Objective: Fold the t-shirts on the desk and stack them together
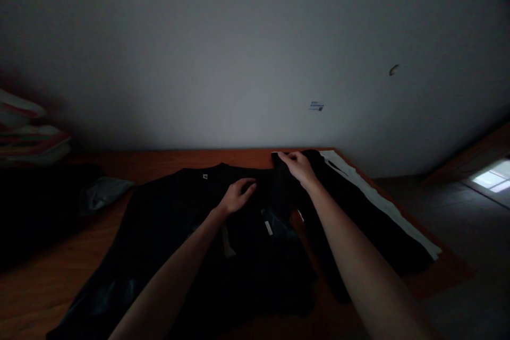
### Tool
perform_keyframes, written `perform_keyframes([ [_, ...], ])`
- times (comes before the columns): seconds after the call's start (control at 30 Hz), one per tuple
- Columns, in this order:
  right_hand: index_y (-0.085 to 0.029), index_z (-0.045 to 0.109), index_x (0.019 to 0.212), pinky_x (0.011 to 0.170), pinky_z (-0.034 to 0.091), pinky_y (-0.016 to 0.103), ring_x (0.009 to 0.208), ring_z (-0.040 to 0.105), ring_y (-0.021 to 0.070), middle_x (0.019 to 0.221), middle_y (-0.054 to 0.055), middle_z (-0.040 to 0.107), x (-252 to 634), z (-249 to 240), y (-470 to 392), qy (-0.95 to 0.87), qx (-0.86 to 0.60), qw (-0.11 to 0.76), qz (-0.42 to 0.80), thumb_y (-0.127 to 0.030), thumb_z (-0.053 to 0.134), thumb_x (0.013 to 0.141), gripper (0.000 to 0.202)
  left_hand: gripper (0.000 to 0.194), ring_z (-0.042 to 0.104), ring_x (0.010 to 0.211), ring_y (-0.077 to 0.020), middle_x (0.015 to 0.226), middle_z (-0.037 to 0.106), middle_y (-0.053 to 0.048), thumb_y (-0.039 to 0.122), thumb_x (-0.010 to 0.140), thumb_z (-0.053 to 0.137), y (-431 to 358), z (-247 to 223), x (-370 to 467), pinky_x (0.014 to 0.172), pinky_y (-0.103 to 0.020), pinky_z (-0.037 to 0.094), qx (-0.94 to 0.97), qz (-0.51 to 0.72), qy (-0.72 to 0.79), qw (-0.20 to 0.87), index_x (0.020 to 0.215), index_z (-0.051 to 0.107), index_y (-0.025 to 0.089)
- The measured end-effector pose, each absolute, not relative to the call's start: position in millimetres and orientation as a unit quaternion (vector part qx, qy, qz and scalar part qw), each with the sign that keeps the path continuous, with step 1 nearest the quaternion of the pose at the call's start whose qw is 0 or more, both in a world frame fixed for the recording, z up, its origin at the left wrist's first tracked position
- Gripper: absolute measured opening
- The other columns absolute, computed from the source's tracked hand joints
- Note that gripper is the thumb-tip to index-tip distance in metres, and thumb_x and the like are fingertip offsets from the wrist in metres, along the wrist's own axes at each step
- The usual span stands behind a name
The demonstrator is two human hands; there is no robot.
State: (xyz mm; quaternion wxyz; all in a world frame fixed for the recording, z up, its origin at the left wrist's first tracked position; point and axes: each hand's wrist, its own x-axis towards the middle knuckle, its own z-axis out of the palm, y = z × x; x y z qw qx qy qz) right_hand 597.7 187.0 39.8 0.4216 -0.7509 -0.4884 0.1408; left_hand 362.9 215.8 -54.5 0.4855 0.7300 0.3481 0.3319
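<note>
A dark garment [159,223] lies spread on the wooden table [119,159], with a small light label at its collar and a white tag [269,228] on its front. My left hand [238,195] rests on its upper part, fingers curled and a little apart, with nothing visible in them. Up near the table's back edge, my right hand [297,166] pinches a folded piece of dark cloth [281,180] between thumb and fingers. More black cloth [370,223] runs from there toward the lower right, beside a strip of white material [366,186].
At the left are a dark pile of cloth [40,202], a crumpled translucent bag [104,193] and stacked packets [34,143]. A pale wall [199,64] with a small sticker [316,106] stands behind the table. The floor [458,218] shows at the right.
</note>
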Motion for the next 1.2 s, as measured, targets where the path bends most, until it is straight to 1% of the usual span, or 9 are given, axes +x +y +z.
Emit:
perform_keyframes([
  [0.1,-0.022,0.064,0.111,0.083,0.053,0.034,0.092,0.069,0.0196,0.103,0.007,0.075,573.1,42.1,162.0,-0.565,-0.635,0.476,0.228,-0.07,0.059,0.085,0.055,0.068,0.07,0.109,-0.0297,0.127,0.067,-0.019,0.069,0.092,0.045,219.4,-47.1,367.4,0.102,-0.05,0.053,0.486,0.33,0.36,0.725,0.137,0.052,0.018],
  [0.23,-0.02,0.062,0.113,0.094,0.053,0.044,0.104,0.067,0.0269,0.117,0.014,0.07,567.9,4.5,110.9,-0.565,-0.66,0.481,0.114,-0.069,0.073,0.073,0.065,0.067,0.074,0.098,-0.0258,0.123,0.065,-0.019,0.065,0.093,0.047,221.3,-44.1,366.4,0.094,-0.045,0.058,0.326,0.305,0.358,0.82,0.142,0.045,0.019],
  [0.33,-0.016,0.059,0.123,0.094,0.054,0.048,0.106,0.068,0.0312,0.12,0.018,0.068,570.4,-37.8,85.4,-0.528,-0.71,0.455,0.103,-0.068,0.078,0.065,0.079,0.061,0.074,0.097,-0.0215,0.127,0.062,-0.015,0.042,0.091,0.065,218.8,-46.9,367.0,0.098,-0.041,0.057,0.335,0.328,0.353,0.81,0.144,0.043,0.023],
  [0.47,-0.014,0.058,0.13,0.087,0.057,0.045,0.1,0.072,0.0318,0.112,0.018,0.072,569.6,-72.0,83.5,-0.446,-0.76,0.449,0.146,-0.065,0.074,0.07,0.081,0.063,0.074,0.088,-0.016,0.124,0.064,-0.009,0.018,0.082,0.074,214.1,-50.6,371.8,0.099,-0.039,0.056,0.373,0.349,0.342,0.789,0.141,0.05,0.027],
  [0.57,-0.014,0.064,0.122,0.084,0.058,0.042,0.097,0.074,0.0321,0.104,0.018,0.075,571.1,-74.6,96.2,-0.395,-0.789,0.44,0.164,-0.062,0.073,0.074,0.069,0.047,0.073,0.085,-0.0157,0.118,0.067,-0.009,0.017,0.083,0.073,212.4,-51.2,373.3,0.097,-0.039,0.058,0.374,0.353,0.337,0.789,0.129,0.062,0.022],
  [0.73,-0.019,0.072,0.103,0.081,0.057,0.036,0.09,0.074,0.0256,0.096,0.01,0.078,566.2,-64.2,101.2,-0.423,-0.759,0.457,0.19,-0.043,0.073,0.078,0.035,0.027,0.073,0.083,-0.0179,0.124,0.067,-0.013,0.025,0.084,0.076,211.6,-47.8,368.0,0.091,-0.041,0.06,0.362,0.361,0.347,0.786,0.109,0.072,0.016],
  [0.9,-0.024,0.069,0.092,0.094,0.052,0.042,0.106,0.067,0.0258,0.11,0.009,0.072,541.3,-56.7,65.7,-0.577,-0.655,0.485,0.042,-0.029,0.066,0.082,0.012,0.028,0.072,0.085,-0.019,0.126,0.068,-0.012,0.036,0.083,0.077,210.0,-42.2,361.1,0.085,-0.04,0.061,0.414,0.355,0.368,0.753,0.104,0.073,0.018],
  [1.03,-0.025,0.063,0.098,0.1,0.045,0.046,0.113,0.063,0.0256,0.117,0.007,0.071,522.9,-58.2,40.2,-0.676,-0.617,0.403,-0.003,-0.008,0.06,0.074,0.03,0.04,0.071,0.091,-0.0208,0.105,0.074,-0.01,0.04,0.076,0.083,211.4,-43.5,358.4,0.082,-0.033,0.058,0.464,0.359,0.415,0.695,0.106,0.069,0.017],
  [1.2,-0.023,0.062,0.118,0.098,0.046,0.049,0.113,0.062,0.0288,0.119,0.011,0.068,519.2,-64.6,37.1,-0.641,-0.684,0.346,-0.042,-0.002,0.059,0.07,0.053,0.045,0.069,0.088,-0.0185,0.092,0.072,-0.005,0.023,0.066,0.087,220.1,-45.7,345.3,0.082,-0.03,0.052,0.521,0.367,0.445,0.629,0.105,0.067,0.018],
])
